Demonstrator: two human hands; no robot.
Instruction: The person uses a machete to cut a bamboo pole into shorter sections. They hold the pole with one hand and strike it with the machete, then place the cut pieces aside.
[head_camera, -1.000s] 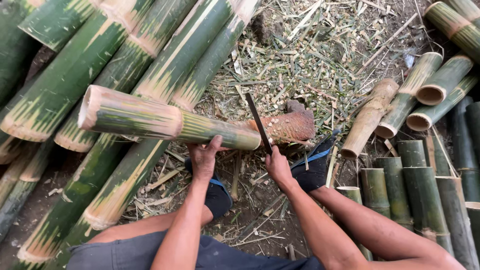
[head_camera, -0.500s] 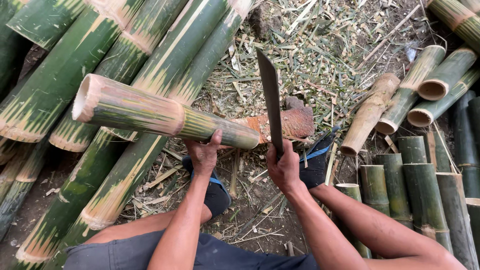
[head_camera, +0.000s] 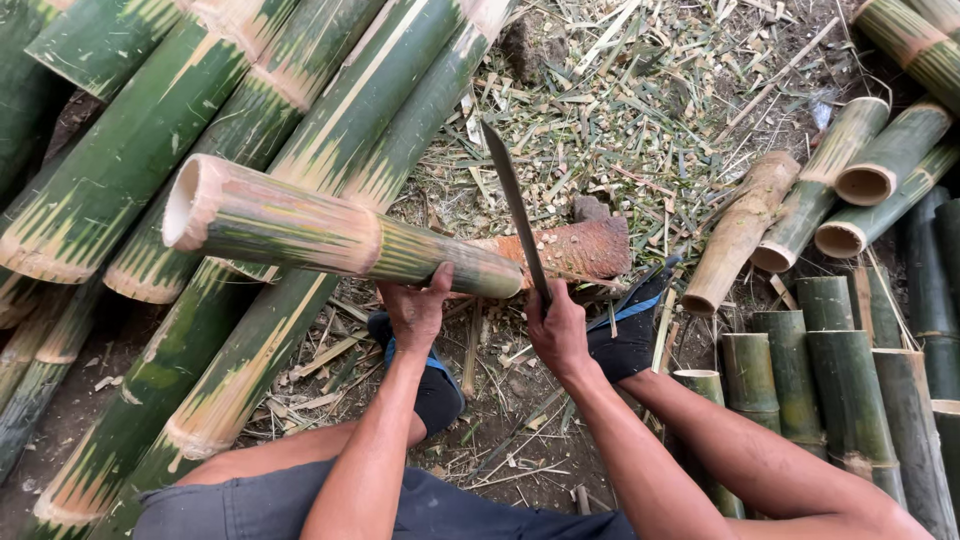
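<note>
The left hand (head_camera: 418, 312) clasps a bamboo piece (head_camera: 340, 235) lying across a reddish block (head_camera: 580, 250); the right hand (head_camera: 560, 330) is closed around a knife (head_camera: 515, 215), blade raised above the piece's end. Chips litter the ground (head_camera: 640, 110); short cut sections (head_camera: 850, 400) stand right, long poles (head_camera: 150, 130) crowd the left.

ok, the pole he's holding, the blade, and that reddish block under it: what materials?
Pole: green bamboo, hollow cut end, node ring, streaked skin. Blade: likely steel, dark, dull, thin and flat. Block: looks like wood, reddish, rough and chopped; cannot be sure.
</note>
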